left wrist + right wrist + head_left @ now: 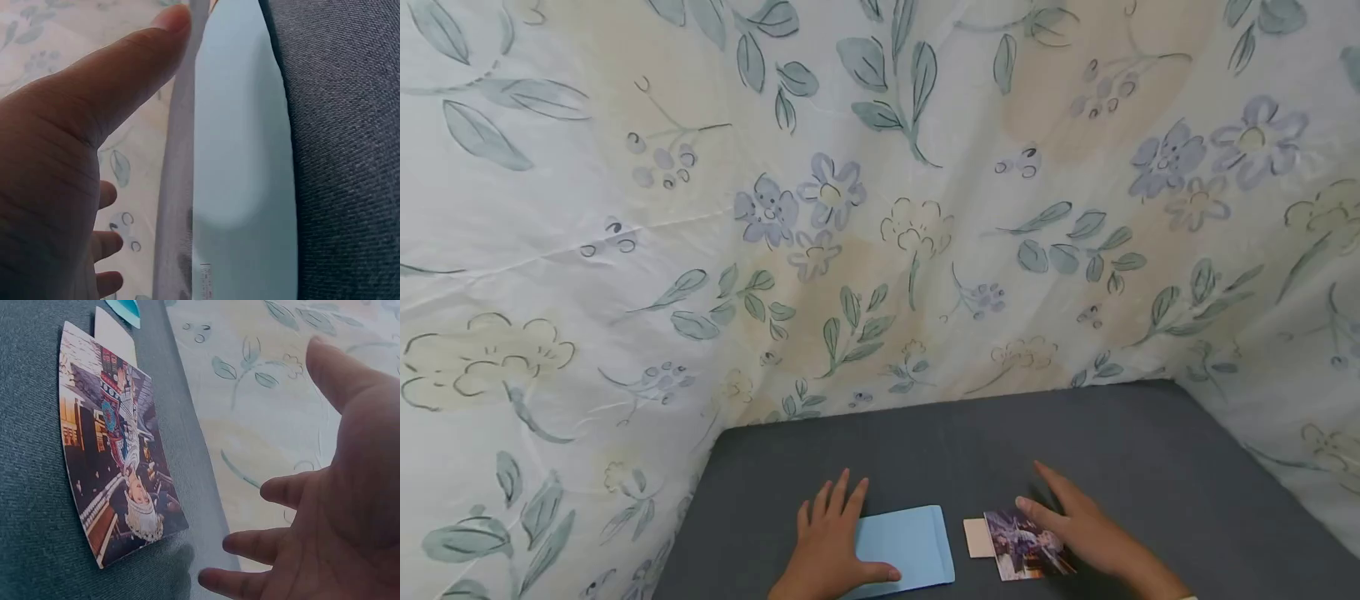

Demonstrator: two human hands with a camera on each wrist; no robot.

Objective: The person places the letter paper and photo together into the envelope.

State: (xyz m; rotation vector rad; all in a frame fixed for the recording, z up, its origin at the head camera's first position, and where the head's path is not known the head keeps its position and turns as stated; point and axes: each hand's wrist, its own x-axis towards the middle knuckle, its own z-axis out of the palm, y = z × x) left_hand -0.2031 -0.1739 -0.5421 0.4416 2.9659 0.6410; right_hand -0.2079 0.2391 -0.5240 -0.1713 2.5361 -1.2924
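Observation:
A light blue envelope (910, 542) lies on the dark grey cloth, with my left hand (827, 546) spread over its left part. In the left wrist view a gap shows between the thumb and the envelope (244, 150), and the fingers are apart. To the right lies a glossy photo print (1026, 550) of a person in ornate dress. A small cream card (977, 537) sticks out from the photo's left edge. My right hand (1086, 529) hovers by the photo's right side; in the right wrist view its fingers are straight and hold nothing.
The dark grey cloth surface (955, 446) ends at the back against a hanging white fabric (910, 275) printed with leaves and flowers. This fabric also borders the surface on the left and right.

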